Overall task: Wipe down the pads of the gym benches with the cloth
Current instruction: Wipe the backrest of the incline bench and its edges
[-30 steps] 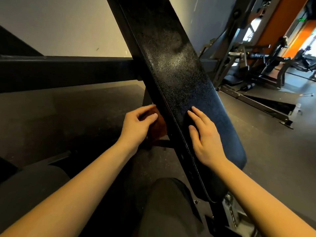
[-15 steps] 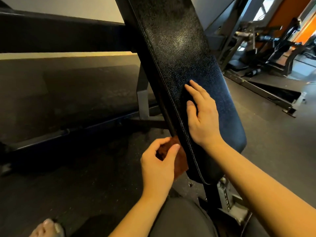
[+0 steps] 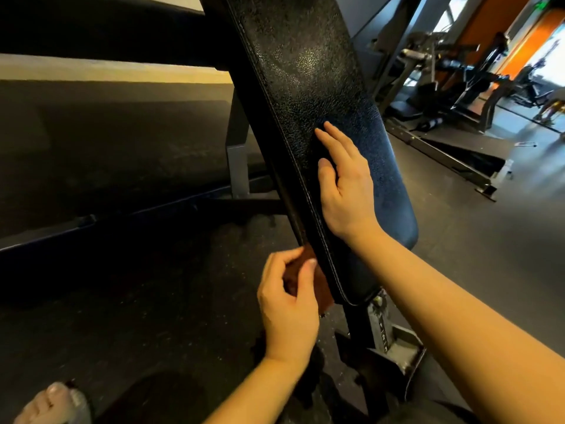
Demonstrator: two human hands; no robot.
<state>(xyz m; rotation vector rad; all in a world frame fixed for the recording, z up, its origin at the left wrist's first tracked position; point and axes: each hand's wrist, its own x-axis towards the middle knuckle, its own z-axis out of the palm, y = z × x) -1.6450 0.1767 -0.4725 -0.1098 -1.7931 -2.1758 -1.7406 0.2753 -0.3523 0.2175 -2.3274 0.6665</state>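
Down the left side of the pad the left hand has slid with the cloth; a second ago it was higher up that side, and now it is close to the pad's near end. The right hand has stayed flat on top of the pad the whole time.

The left hand grips the brown cloth with its thumb and fingers curled round it. The cloth is pushed against the side edge of the pad, right by the rounded corner. Only a bit of the cloth peeks out past the fingers.

The right hand holds nothing. Its fingers are straight and close together, and its palm lies on the pad's bumpy black top, just above the left hand.

The pad is long, dark and shiny, and it tilts up and away from the person. A dark metal post holds it up from below. A grey leg stands behind it on the dark floor. One foot shows in the bottom left corner. More gym machines stand far off on the right, by an orange wall.
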